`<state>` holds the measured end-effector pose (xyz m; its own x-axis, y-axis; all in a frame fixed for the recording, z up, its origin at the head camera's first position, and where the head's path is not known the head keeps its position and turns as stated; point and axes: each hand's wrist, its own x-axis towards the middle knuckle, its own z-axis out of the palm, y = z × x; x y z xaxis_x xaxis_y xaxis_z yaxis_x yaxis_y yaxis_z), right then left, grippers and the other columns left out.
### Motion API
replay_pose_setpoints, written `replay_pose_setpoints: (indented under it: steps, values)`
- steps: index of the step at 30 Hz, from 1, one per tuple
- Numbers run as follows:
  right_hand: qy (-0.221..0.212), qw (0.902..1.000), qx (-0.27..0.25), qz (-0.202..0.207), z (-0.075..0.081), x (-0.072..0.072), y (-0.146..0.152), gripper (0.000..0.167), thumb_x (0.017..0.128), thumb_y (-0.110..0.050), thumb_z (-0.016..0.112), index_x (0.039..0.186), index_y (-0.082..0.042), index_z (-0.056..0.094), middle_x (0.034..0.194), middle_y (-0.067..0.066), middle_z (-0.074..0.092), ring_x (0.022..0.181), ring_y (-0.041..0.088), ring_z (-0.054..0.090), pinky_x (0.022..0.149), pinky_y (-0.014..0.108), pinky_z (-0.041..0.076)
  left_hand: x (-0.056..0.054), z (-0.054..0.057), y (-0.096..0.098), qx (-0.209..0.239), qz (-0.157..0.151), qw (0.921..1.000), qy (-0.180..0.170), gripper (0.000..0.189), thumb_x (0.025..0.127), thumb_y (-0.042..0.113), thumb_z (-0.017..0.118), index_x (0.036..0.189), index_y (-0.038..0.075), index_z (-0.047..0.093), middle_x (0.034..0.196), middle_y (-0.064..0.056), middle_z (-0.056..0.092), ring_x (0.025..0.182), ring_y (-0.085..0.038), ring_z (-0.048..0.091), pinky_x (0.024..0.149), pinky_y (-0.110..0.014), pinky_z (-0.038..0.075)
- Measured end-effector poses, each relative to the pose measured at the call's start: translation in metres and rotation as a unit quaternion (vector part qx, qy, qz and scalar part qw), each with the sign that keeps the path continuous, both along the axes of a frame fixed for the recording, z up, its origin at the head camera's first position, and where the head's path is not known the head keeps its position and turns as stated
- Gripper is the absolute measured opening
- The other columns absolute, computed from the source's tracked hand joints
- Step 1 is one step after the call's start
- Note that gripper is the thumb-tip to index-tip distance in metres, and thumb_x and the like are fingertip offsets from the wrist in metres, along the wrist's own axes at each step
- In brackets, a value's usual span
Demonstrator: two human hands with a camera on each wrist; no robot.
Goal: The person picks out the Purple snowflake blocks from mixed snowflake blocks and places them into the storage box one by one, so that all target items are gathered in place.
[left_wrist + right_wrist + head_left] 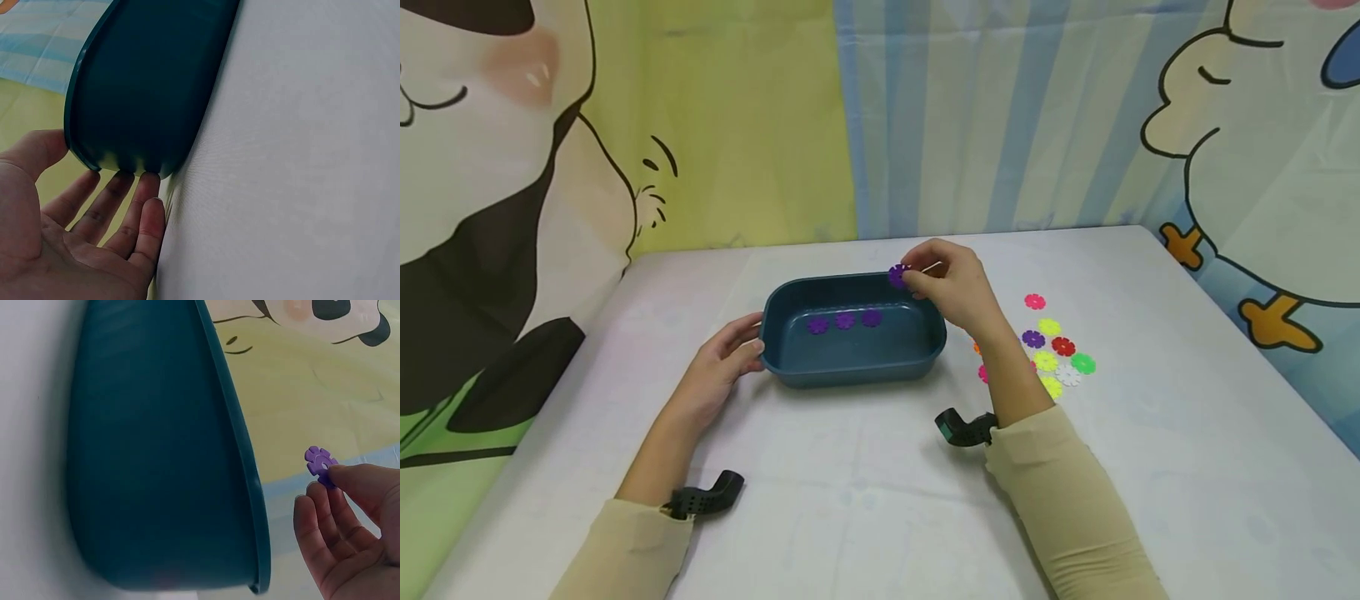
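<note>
At the far rim of the teal tub [850, 348], toward its right end, the right hand [951, 279] pinches a purple flower disc [896, 276] by its edge, a hold that leaves most petals exposed. Against the tub's left end, the left hand [724, 358] rests with fingers uncurled, clasping nothing, probably to steady it. Inside the tub, three purple discs [845, 320] form a row, apparently grouped by colour; right of the tub, mixed-colour discs [1046, 361] lie scattered on the tabletop [835, 500].

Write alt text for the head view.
A person's right hand pinches a purple flower-shaped disc near the far edge of a teal tray holding three purple discs, while the left hand touches the tray's left end. Multicolored discs lie on the table at right.
</note>
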<state>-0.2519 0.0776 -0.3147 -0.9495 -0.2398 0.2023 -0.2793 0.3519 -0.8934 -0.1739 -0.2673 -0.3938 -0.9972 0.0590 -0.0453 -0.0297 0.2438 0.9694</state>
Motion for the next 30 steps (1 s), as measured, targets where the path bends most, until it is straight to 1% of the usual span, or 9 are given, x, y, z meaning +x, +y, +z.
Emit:
replay_pose_setpoints:
  steps: [5, 10, 16, 21, 24, 30]
  values:
    - [0.004, 0.9998, 0.004, 0.02, 0.0, 0.0, -0.014, 0.017, 0.097, -0.008, 0.071, 0.114, -0.004, 0.071, 0.107, 0.014, 0.068, 0.088, 0.027, 0.072, 0.081, 0.034, 0.063, 0.0, 0.0, 0.0, 0.002, 0.001, 1.0, 0.002, 0.059, 0.107, 0.032, 0.057, 0.16, 0.012, 0.038, 0.158, -0.017, 0.045, 0.109, -0.006, 0.064, 0.092, -0.018, 0.055]
    - [-0.002, 0.9994, 0.0, 0.034, -0.001, -0.001, -0.025, 0.014, 0.097, -0.006, 0.07, 0.111, -0.003, 0.071, 0.104, 0.014, 0.067, 0.087, 0.028, 0.073, 0.081, 0.038, 0.064, -0.001, 0.0, 0.0, 0.004, -0.002, 1.0, 0.005, 0.058, 0.107, 0.03, 0.057, 0.159, 0.011, 0.038, 0.158, -0.017, 0.046, 0.109, -0.007, 0.064, 0.091, -0.016, 0.055]
    - [-0.009, 0.9986, -0.005, 0.052, -0.005, -0.002, -0.036, 0.014, 0.096, -0.004, 0.07, 0.11, -0.003, 0.071, 0.102, 0.014, 0.067, 0.086, 0.03, 0.072, 0.078, 0.033, 0.064, -0.001, 0.0, 0.0, 0.0, 0.0, 1.0, 0.001, 0.058, 0.107, 0.03, 0.057, 0.159, 0.012, 0.038, 0.158, -0.016, 0.046, 0.109, -0.008, 0.064, 0.093, -0.019, 0.055]
    - [-0.011, 0.9978, 0.012, 0.064, -0.006, -0.002, -0.046, 0.016, 0.096, -0.006, 0.071, 0.111, -0.004, 0.071, 0.102, 0.013, 0.071, 0.085, 0.031, 0.072, 0.078, 0.033, 0.063, -0.001, 0.0, -0.001, -0.002, 0.003, 1.0, 0.0, 0.058, 0.107, 0.031, 0.057, 0.16, 0.013, 0.038, 0.158, -0.015, 0.046, 0.11, -0.008, 0.064, 0.095, -0.021, 0.055]
    - [-0.016, 0.9973, 0.018, 0.07, -0.007, -0.003, -0.053, 0.016, 0.097, -0.008, 0.071, 0.112, -0.005, 0.071, 0.102, 0.013, 0.072, 0.083, 0.031, 0.073, 0.079, 0.035, 0.063, -0.001, 0.0, -0.001, -0.001, 0.004, 1.0, 0.0, 0.058, 0.107, 0.031, 0.057, 0.159, 0.013, 0.039, 0.158, -0.015, 0.047, 0.11, -0.009, 0.064, 0.095, -0.021, 0.055]
    - [-0.045, 0.9955, 0.023, 0.08, -0.012, -0.006, -0.065, 0.016, 0.097, -0.006, 0.07, 0.113, -0.005, 0.07, 0.103, 0.014, 0.071, 0.082, 0.025, 0.072, 0.086, 0.05, 0.062, -0.002, -0.001, -0.003, 0.002, 0.001, 1.0, -0.001, 0.058, 0.107, 0.031, 0.057, 0.159, 0.014, 0.039, 0.157, -0.014, 0.047, 0.112, -0.009, 0.063, 0.095, -0.022, 0.056]
